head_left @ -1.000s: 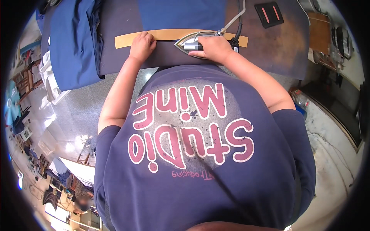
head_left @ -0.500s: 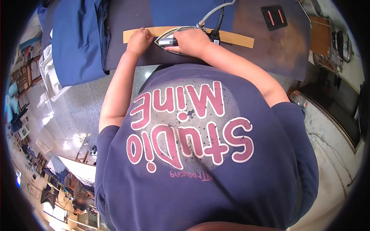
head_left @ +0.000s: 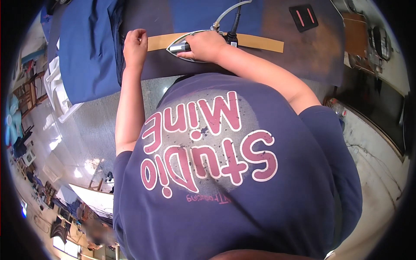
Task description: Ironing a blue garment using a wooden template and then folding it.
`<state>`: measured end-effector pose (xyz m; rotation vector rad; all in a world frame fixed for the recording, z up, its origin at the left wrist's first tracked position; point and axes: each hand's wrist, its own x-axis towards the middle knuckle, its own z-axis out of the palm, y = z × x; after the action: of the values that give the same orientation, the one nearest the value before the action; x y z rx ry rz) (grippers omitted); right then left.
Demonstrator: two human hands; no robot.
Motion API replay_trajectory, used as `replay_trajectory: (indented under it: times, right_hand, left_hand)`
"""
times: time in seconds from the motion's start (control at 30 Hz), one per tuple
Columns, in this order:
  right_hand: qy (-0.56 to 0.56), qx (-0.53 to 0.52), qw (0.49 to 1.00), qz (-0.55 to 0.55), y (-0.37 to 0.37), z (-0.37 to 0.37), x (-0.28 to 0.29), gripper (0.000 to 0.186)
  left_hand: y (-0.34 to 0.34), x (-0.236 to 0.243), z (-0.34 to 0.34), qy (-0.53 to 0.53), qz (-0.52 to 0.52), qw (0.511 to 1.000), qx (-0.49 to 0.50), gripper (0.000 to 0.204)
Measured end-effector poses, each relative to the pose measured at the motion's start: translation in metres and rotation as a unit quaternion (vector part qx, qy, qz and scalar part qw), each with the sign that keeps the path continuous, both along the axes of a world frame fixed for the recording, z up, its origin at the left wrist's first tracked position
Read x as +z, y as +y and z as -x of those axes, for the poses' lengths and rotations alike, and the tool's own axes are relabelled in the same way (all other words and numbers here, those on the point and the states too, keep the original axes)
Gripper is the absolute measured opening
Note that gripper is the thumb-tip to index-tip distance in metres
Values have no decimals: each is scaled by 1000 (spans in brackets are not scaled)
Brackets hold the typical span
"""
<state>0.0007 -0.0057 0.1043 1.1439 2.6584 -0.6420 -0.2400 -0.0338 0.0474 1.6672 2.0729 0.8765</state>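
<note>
A long tan strip [head_left: 260,44], like card or stiff paper, lies across the dark padded table. My right hand [head_left: 204,46] is wrapped round the handle of a steam iron [head_left: 177,47], which rests over the strip's middle with its tip to the left. A pale hose and a dark cord rise from the iron's rear. At the strip's left end is my left hand [head_left: 136,47], its fingers curled in a pinch. What those fingers hold, if anything, is hidden. Dark cloth lies along the strip's near side, hard to tell from the table cover.
Blue fabric [head_left: 89,47] drapes over the table's left part and hangs past its near edge. A black pad with two red bars [head_left: 303,18] lies at the far right. White cloth [head_left: 58,91] hangs low at the left. Another person is far off at the lower left.
My left hand has slid left along the strip, away from the iron, to the strip's left end. The iron, in my right hand, has shifted slightly left.
</note>
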Motion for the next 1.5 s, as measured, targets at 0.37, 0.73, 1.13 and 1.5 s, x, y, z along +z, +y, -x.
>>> replay_trajectory:
  times: [0.37,0.73,1.13,1.5]
  right_hand:
    - [-17,-36,998,51,5,-26,2,40]
    - [-11,-65,997,36,2,-75,-2,27]
    - [-16,-191,981,32,58,-210,11,24]
    - [-31,-427,902,-54,178,-349,33,32]
  left_hand:
    - [1,-17,-20,81,-56,963,-251,16]
    - [4,-52,-72,150,-45,910,-383,13]
    - [4,-46,-90,267,-65,868,-414,20]
    - [6,-32,-82,282,-2,855,-436,25]
